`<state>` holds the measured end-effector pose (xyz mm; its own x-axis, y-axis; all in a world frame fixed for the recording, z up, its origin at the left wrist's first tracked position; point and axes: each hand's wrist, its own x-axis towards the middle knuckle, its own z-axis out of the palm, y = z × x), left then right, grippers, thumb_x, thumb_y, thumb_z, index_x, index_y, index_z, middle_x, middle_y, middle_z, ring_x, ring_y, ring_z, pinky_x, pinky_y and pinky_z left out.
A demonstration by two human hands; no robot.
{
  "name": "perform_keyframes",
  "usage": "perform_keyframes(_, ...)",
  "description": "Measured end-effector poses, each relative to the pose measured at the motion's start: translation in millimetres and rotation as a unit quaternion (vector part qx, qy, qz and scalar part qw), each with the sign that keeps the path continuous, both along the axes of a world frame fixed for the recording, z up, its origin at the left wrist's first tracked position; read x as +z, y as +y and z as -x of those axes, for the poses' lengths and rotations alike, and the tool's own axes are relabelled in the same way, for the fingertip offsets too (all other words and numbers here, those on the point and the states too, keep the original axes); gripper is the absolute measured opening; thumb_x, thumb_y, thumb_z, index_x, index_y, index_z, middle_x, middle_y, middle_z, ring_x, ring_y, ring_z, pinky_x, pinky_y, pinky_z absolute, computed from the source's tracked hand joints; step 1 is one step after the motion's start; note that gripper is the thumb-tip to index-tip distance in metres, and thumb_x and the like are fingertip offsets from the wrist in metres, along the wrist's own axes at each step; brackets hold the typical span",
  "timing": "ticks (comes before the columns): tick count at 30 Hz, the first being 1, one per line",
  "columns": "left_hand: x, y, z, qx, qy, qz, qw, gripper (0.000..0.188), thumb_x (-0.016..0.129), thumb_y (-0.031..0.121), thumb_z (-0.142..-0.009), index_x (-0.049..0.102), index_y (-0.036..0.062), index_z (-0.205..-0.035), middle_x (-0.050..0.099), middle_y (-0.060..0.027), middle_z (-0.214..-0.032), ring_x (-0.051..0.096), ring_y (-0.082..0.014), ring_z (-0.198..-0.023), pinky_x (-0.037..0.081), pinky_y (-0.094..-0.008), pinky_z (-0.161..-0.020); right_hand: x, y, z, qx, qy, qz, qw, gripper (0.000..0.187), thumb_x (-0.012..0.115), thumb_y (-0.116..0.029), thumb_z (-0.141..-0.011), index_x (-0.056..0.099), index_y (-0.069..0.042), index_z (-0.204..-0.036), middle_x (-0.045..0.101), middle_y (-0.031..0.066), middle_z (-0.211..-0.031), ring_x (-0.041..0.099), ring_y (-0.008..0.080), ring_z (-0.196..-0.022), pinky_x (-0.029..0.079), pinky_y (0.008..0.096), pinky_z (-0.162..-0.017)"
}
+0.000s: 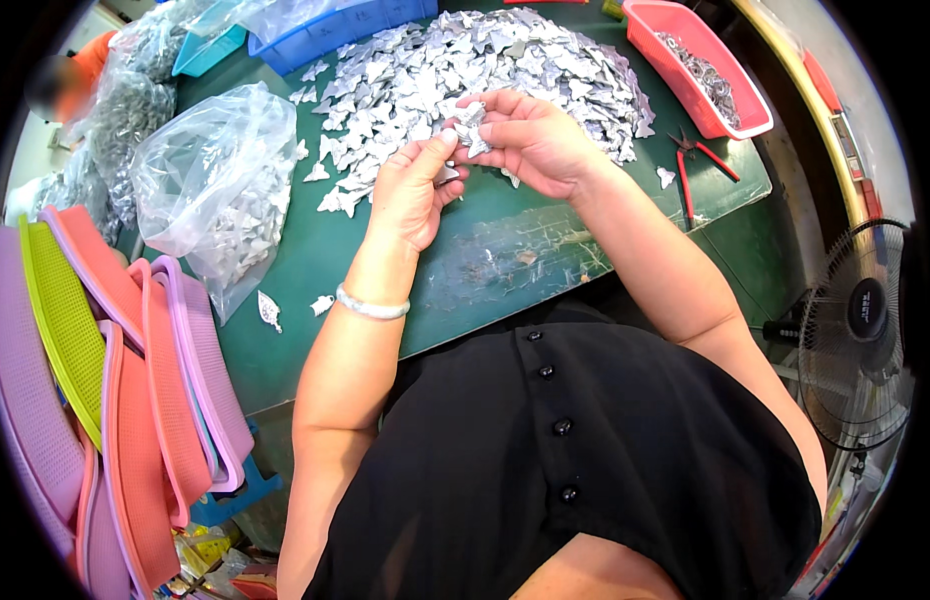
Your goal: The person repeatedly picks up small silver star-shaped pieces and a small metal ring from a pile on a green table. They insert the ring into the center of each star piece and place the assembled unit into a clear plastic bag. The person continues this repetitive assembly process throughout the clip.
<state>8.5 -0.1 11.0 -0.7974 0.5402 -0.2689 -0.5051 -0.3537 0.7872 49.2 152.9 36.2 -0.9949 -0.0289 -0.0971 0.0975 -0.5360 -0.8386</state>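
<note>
My left hand [410, 195] and my right hand [540, 148] meet at the near edge of a heap of silver-grey, butterfly-shaped metal pieces [555, 65]. Between thumb and fingers, the right hand pinches one butterfly-shaped piece [472, 128]. The left thumb tip comes up against that piece's left side. In the curled fingers of my left hand another small silver piece [446, 174] partly shows; its shape is mostly hidden. A pale bangle circles the left wrist. The heap rests on a worn green tabletop [505, 270].
A clear plastic bag [220, 170] of silver pieces lies left, near stacked coloured baskets [135, 400]. A blue bin [335, 32] stands behind. At right are a pink tray [700, 75] of metal rings, red-handled pliers [685, 180] and a fan [860, 320].
</note>
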Motion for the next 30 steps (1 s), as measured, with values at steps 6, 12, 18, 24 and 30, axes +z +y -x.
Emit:
perform_keyframes(6,6.2,-26.0,-2.8,0.055,0.06,0.077,0.994,0.015,0.065,0.016,-0.077,0.059,0.0032,-0.084,0.056,-0.0009,-0.068,0.049,-0.0074,-0.056,0.037,-0.0181,-0.047,-3.3,-26.5,4.0,0.049,-0.002,0.007,0.999,0.028,0.046,0.006,-0.079,0.049,0.003,-0.106,0.054,0.0112,-0.098,0.056,0.0188,-0.089,0.051,0.0333,-0.077)
perform_keyframes(12,6.8,-82.8,-19.6,0.112,0.068,0.171,0.976,0.012,0.067,0.012,-0.075,0.061,0.0022,-0.072,0.058,-0.0016,-0.062,0.044,-0.0047,-0.047,0.031,-0.0168,-0.04,-6.1,-80.8,3.3,0.091,-0.052,0.005,0.995,0.023,0.045,0.005,-0.079,0.049,0.004,-0.102,0.055,0.0116,-0.096,0.058,0.0198,-0.084,0.053,0.0303,-0.072)
perform_keyframes(18,11.9,-141.8,-27.6,0.137,0.077,0.266,0.951,0.012,0.068,0.011,-0.072,0.062,0.0005,-0.072,0.055,-0.0003,-0.059,0.042,-0.0039,-0.045,0.032,-0.017,-0.04,-14.2,-131.0,14.3,0.188,-0.094,-0.028,0.977,0.017,0.046,0.004,-0.081,0.049,0.001,-0.098,0.055,0.0123,-0.096,0.059,0.0203,-0.083,0.053,0.0307,-0.073)
perform_keyframes(24,9.9,-180.9,-30.3,0.071,0.117,0.407,0.903,0.011,0.066,0.009,-0.074,0.062,-0.0001,-0.077,0.053,0.0003,-0.059,0.042,-0.0045,-0.045,0.03,-0.0177,-0.04,-24.9,-144.6,14.7,0.205,-0.123,-0.039,0.97,0.02,0.045,0.008,-0.078,0.048,0.005,-0.097,0.053,0.0174,-0.095,0.06,0.0265,-0.081,0.053,0.033,-0.071)
perform_keyframes(30,1.2,-189.6,-26.2,0.105,0.182,0.459,0.863,0.021,0.063,0.011,-0.077,0.062,-0.0005,-0.094,0.052,0.0018,-0.06,0.042,-0.0044,-0.048,0.031,-0.0169,-0.041,-23.0,-129.6,16.0,0.232,-0.125,0.042,0.964,0.02,0.042,0.001,-0.084,0.047,0.005,-0.102,0.055,0.0196,-0.103,0.058,0.0321,-0.092,0.049,0.0368,-0.08)
